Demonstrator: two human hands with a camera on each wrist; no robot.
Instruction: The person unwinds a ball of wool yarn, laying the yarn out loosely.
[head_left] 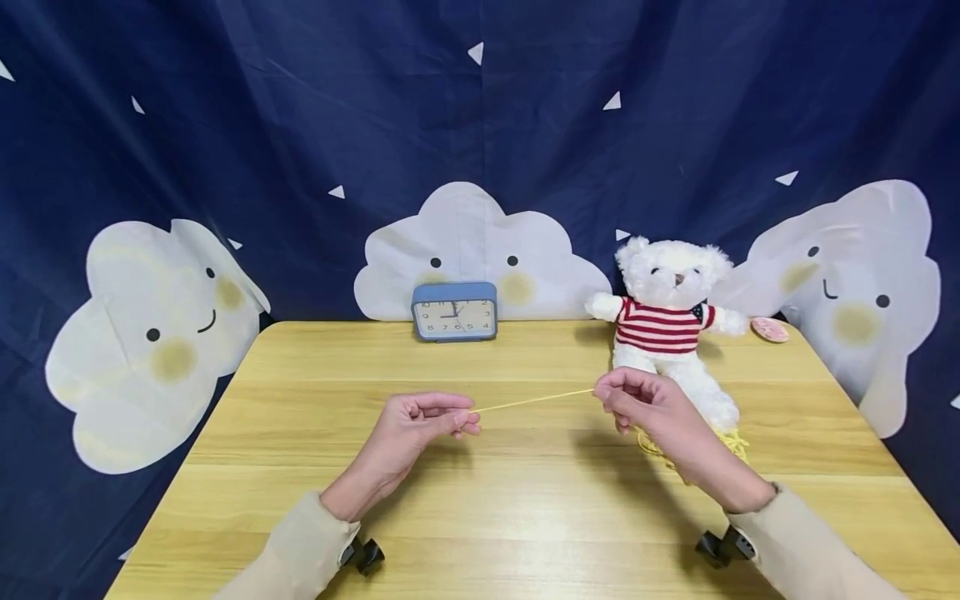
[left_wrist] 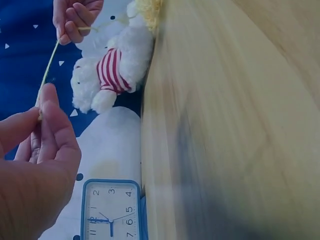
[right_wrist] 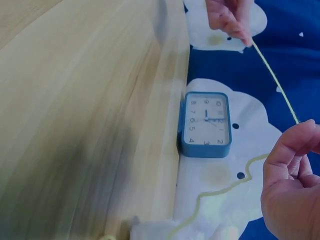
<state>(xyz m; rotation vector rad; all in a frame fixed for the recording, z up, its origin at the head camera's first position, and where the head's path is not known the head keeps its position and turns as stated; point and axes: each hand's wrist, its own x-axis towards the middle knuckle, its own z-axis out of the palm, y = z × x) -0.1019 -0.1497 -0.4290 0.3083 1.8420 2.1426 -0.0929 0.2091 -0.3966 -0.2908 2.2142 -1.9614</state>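
A yellow strand of yarn (head_left: 534, 400) runs taut between both hands above the table. My left hand (head_left: 420, 433) pinches one end between thumb and fingers. At the other end of the taut stretch, my right hand (head_left: 663, 417) pinches the yarn with thumb and fingertips. From the right hand a loose, wavy length of yarn (right_wrist: 215, 192) hangs down in the right wrist view. A heap of yellow yarn (head_left: 733, 446) lies beside the teddy bear's foot, partly hidden behind the right forearm. The white teddy bear (head_left: 667, 329) in a striped shirt sits behind the right hand.
A blue alarm clock (head_left: 454, 312) stands at the back of the wooden table (head_left: 315, 367). At the back right corner lies a pink round object (head_left: 770, 330). Behind the table hangs a dark blue curtain (head_left: 300, 100) with cloud faces.
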